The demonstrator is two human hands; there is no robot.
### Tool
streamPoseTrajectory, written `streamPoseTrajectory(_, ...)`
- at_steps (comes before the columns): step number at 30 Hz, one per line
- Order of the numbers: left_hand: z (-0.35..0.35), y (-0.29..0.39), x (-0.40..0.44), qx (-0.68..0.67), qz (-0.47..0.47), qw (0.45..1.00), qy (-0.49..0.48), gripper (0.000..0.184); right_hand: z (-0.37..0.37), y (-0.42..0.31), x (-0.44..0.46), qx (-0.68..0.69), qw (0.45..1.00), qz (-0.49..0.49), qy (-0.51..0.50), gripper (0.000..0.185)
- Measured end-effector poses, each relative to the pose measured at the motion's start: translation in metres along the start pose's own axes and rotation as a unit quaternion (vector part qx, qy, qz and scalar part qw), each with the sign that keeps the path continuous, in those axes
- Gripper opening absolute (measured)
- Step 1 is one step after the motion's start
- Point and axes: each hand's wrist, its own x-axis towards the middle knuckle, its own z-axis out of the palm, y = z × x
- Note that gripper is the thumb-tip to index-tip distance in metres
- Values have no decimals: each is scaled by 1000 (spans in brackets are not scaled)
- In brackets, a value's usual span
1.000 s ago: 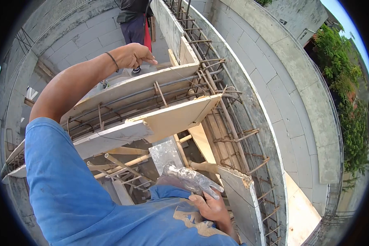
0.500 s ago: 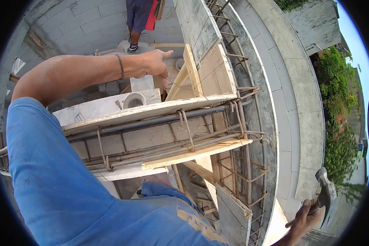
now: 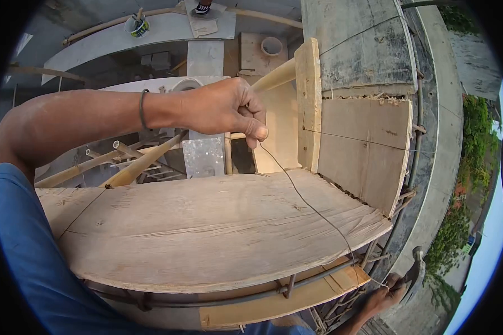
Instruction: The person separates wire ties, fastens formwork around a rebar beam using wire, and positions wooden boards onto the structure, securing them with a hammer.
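Note:
My left hand, a dark band on its wrist, is closed in a pinch on one end of a thin tie wire. The wire sags over a wide formwork board and runs down toward my right hand. That hand is closed on a claw hammer, whose head points upward; its handle is mostly hidden. The wire's lower end reaches its fingertips, but whether they pinch it I cannot tell. Below the board's edge run steel bars and a paler wooden strip.
An upright plywood panel and a narrow plank stand at the corner. A bamboo pole leans behind. Lower down are a bucket, a round container and a person's shoe. A concrete ledge runs along the right.
My view has tilted closer over the board's side face. My left hand has gone from pointing outward to a pinch on the wire. My right hand, still with the hammer, is nearer the formwork.

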Motion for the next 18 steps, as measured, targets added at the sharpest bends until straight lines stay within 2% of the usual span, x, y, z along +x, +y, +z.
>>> streamPoseTrajectory(4,6,-19,-3,-72,30,995,-62,27,1,-9,-3,-39,999,16,11,26)
streamPoseTrajectory(7,14,-23,-7,-80,-39,990,-109,28,3,-9,-3,-22,999,23,15,26)
streamPoseTrajectory(8,16,-25,-9,-78,-38,990,-107,28,2,0,-2,-15,1000,-9,24,26)
streamPoseTrajectory(10,21,-33,-12,-41,-143,978,-146,30,3,5,-2,-8,999,-42,31,26)
streamPoseTrajectory(14,30,-47,-16,-80,-192,971,-118,32,5,-1,-2,-1,999,-39,32,25)
streamPoseTrajectory(18,44,-48,-3,-67,-190,974,-102,31,1,7,0,-18,998,-50,15,25)
